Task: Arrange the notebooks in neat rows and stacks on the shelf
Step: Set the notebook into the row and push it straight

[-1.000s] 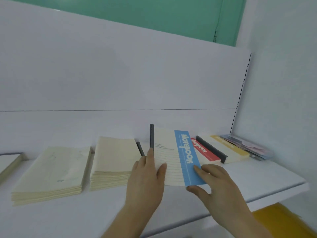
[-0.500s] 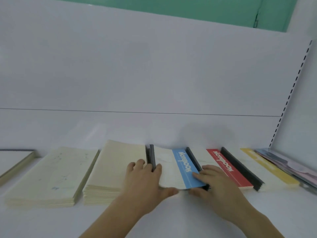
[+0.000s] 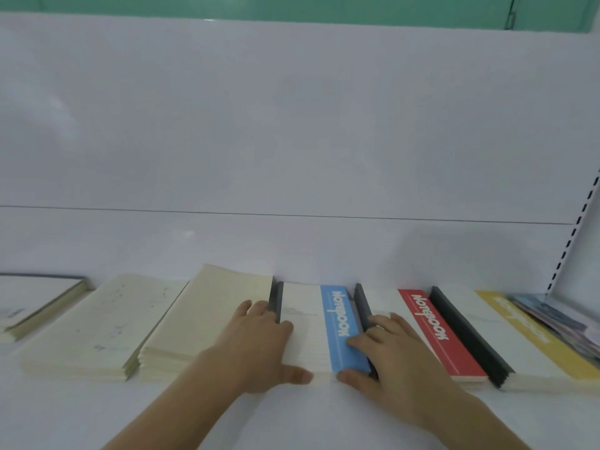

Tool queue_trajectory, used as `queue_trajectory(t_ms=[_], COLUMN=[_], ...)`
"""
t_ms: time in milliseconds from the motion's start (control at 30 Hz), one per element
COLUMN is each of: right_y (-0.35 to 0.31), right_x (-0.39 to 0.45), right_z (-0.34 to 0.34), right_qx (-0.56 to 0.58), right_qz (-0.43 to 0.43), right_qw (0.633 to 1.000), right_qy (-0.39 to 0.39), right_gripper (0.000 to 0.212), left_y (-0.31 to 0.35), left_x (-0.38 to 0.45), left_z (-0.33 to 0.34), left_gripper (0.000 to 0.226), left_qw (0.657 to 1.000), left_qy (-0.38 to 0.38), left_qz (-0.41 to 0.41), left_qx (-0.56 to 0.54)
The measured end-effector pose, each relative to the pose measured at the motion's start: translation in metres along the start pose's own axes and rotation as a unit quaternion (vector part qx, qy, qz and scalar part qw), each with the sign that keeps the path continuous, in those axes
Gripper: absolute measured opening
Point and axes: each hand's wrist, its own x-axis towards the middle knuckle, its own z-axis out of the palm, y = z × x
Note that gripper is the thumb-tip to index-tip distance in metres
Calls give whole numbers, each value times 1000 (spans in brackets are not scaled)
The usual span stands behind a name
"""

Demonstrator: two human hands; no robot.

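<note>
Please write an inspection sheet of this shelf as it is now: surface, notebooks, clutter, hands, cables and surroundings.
Surface: white shelf, bare along the front edge.
Job's things: blue notebook stack lies flat between both hands; red notebook stack and yellow notebook stack follow to its right; two cream stacks lie to its left; another stack at the far left, partly out of view.
Clutter: loose colourful booklets at the far right, fanned unevenly.
Hands: left hand presses the blue stack's left side, thumb at its front edge; right hand presses its right side.
Cables: nothing seen.
Surroundings: white back panel, slotted upright, green wall above.
</note>
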Motion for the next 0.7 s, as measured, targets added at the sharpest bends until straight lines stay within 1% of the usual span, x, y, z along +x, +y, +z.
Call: queue_trajectory(t_ms=[33, 100, 167, 233, 300, 400, 500, 600, 667, 700], right_y=[1, 2, 2, 3, 3, 1, -1, -5, -9, -13], right_x=[0, 1, 3, 4, 5, 2, 0, -3, -4, -4], right_z=[1, 4, 0, -4, -6, -4, 2, 1, -2, -4], right_qx=[-6, -15, -22, -22, -28, -25, -14, -1, 7, 8], right_qz=[-2, -4, -5, -2, -1, 12, 16, 28, 30, 31], right_qw=[1000, 1000, 999, 998, 997, 998, 999, 999, 1000, 999], right_qy=[-8, 3, -23, -62, -72, -64, -25, -30, -4, 12], right_gripper=[88, 84, 83, 85, 87, 89, 86, 86, 84, 82], left_y=[0, 0, -1, -2, -4, -4, -2, 0, 2, 3], left_x=[0, 0, 0, 1, 2, 1, 0, -5, -11, -15], left_z=[-1, -2, -2, 0, 1, 3, 5, 6, 5, 5], left_gripper=[81, 80, 84, 88, 89, 89, 87, 97, 104, 101], left_qw=[1000, 1000, 1000, 1000, 999, 999, 998, 996, 991, 985], left_qy=[-3, 0, 1, 18, 39, 34, 50, 85, 131, 162], left_qz=[1, 2, 4, 11, 18, 20, 22, 29, 23, 11], left_qx=[0, 4, 11, 21, 28, 16, 12, -8, -31, -50])
